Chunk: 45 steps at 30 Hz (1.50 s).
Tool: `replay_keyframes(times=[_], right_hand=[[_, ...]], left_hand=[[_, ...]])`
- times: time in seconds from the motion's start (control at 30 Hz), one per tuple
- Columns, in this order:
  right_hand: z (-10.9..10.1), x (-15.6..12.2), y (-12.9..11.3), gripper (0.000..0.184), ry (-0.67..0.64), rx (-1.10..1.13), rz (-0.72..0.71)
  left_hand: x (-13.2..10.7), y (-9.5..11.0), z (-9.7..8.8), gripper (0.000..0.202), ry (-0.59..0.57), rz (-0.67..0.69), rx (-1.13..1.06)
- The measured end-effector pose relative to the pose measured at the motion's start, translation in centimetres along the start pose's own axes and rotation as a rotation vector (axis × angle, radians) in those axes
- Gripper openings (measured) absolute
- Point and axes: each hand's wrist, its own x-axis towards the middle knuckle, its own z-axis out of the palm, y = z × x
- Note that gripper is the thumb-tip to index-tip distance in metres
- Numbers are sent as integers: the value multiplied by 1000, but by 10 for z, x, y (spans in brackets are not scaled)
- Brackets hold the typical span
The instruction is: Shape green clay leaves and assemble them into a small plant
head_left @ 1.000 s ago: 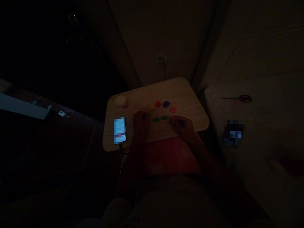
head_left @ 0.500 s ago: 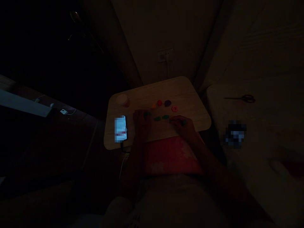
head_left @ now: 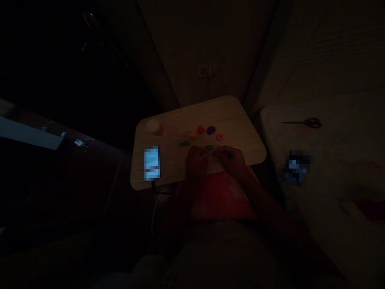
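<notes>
In dim light, my left hand (head_left: 196,160) rests near the table's front edge with its fingers curled down. What lies under its fingertips is hidden. My right hand (head_left: 231,159) is beside it, fingers closed on a small piece of green modelling clay (head_left: 231,153). The fingertips of both hands are close together. Just beyond them lies a flat green clay piece (head_left: 209,147), and another green piece (head_left: 185,143) sits further left. Behind these are a yellow lump (head_left: 193,133), a red ball (head_left: 200,129), a dark purple lump (head_left: 211,130) and a pink flower-like ring (head_left: 220,137).
A lidded tub (head_left: 154,127) stands at the table's (head_left: 240,116) back left, with a lit phone (head_left: 152,163) and its cable in front of it. To the right, scissors (head_left: 303,122) and a blurred dark object (head_left: 296,167) lie on a pale surface. A wall socket (head_left: 207,70) is behind.
My left hand has moved right from the leftmost green piece, leaving it on the table, and now covers the place of the middle green piece. My right hand has barely moved.
</notes>
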Motion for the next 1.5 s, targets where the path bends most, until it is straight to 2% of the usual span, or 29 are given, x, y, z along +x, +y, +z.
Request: replay_keyframes(times=[0.17, 0.43, 0.6, 0.73, 1.03, 1.2, 1.5], right_hand=[[0, 0, 0, 18, 14, -24, -6], [-1, -1, -3, 11, -45, -62, -34], [0, 0, -1, 9, -39, -32, -89], [0, 0, -4, 8, -34, -15, -103], [1, -1, -7, 17, -23, -39, -32], [1, -2, -4, 18, -37, -16, -39], [0, -1, -6, 16, -16, -50, -46]], left_hand=[[-10, 3, 13, 9, -94, -136, -125], [-7, 0, 12, 26, -102, -279, -186], [-6, 0, 11, 32, -154, -261, -214], [-6, -1, 11, 26, -144, -256, -214], [-8, -4, 11, 21, -119, -277, -248], [-8, -4, 11, 19, -118, -298, -253], [-11, -10, 11, 16, -112, -227, -234]])
